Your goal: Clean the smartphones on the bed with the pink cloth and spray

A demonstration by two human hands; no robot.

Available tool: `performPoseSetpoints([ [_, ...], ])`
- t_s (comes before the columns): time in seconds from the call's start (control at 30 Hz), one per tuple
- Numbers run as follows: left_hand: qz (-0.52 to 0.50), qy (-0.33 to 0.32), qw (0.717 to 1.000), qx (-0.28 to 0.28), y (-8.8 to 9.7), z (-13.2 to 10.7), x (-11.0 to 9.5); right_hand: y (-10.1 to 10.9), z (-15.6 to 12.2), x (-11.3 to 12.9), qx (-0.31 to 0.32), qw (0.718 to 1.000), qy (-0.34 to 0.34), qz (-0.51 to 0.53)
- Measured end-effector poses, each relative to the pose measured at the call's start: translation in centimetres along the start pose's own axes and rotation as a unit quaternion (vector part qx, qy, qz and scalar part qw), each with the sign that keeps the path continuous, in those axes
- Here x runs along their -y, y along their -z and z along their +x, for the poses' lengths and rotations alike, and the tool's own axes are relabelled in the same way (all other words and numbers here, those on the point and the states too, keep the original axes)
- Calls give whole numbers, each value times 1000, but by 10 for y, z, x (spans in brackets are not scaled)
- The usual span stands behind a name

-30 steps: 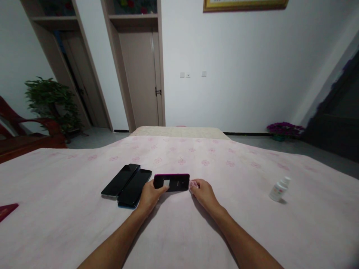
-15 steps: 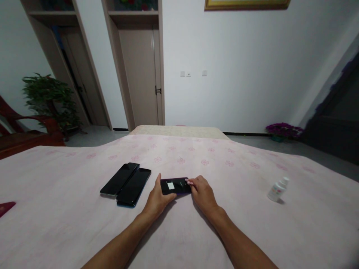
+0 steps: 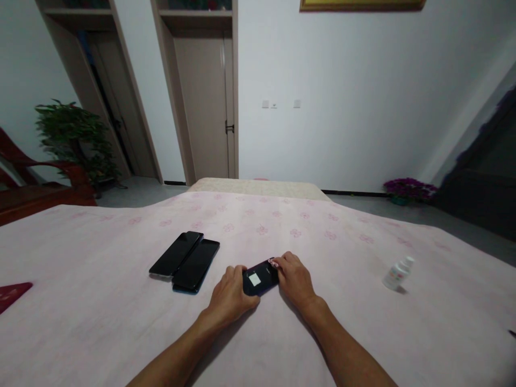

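Observation:
A dark phone (image 3: pixel 259 279) with a white sticker on it lies on the pink flowered sheet (image 3: pixel 100 312) between my hands. My left hand (image 3: pixel 230 294) rests on its left end with fingers curled over the edge. My right hand (image 3: pixel 295 279) covers its right end, fingers closed on a small pink wad (image 3: pixel 274 263), pressing it to the phone. Two more black phones (image 3: pixel 186 262) lie side by side to the left, touching each other.
A small white bottle (image 3: pixel 397 273) lies on its side at the right of the sheet. A dark red flat object (image 3: pixel 13 294) sits at the far left edge. Beyond the bed are doors, a plant, a red wooden chair and purple flowers.
The phone went from held up on its edge to lying flat on the sheet, nearer to me and turned slightly. Both hands stayed on it. The view shifted a little.

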State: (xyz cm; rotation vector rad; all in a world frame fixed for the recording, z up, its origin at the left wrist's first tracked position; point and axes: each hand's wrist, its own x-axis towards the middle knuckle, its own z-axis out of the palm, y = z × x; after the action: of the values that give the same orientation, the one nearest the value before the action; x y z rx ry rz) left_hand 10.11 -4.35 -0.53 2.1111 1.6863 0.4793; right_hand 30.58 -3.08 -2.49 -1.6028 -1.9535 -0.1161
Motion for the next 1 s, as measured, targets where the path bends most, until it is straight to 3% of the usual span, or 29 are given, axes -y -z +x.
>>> performPoseSetpoints([
  [0.13,34,-12,999,-34,-7,-6,-3,-2,-3,11,28,994,88,51],
  [0.27,49,-25,996,-77,-12,-7,-1,-1,-7,24,78,969,209,103],
  [0.33,48,-25,994,-92,-14,-5,1,1,-8,25,88,965,229,96],
  [0.4,47,-25,993,-102,-15,-4,1,3,-7,20,76,976,197,58],
  [0.5,43,-24,993,-111,-17,-1,1,5,-4,9,32,995,90,-20],
  [0.6,42,-18,991,-123,-19,3,-2,2,-2,3,8,998,37,-45],
  [0.67,46,-14,990,-130,-20,4,-5,-1,-2,7,15,998,59,-24],
  [0.83,42,-2,991,-130,-21,2,-6,1,-6,24,94,976,189,49],
  [0.9,29,-15,994,-104,-18,0,-2,4,-7,24,100,976,188,42],
  [1.0,-7,-60,998,-33,-8,-1,10,7,-5,13,58,992,111,-11],
])
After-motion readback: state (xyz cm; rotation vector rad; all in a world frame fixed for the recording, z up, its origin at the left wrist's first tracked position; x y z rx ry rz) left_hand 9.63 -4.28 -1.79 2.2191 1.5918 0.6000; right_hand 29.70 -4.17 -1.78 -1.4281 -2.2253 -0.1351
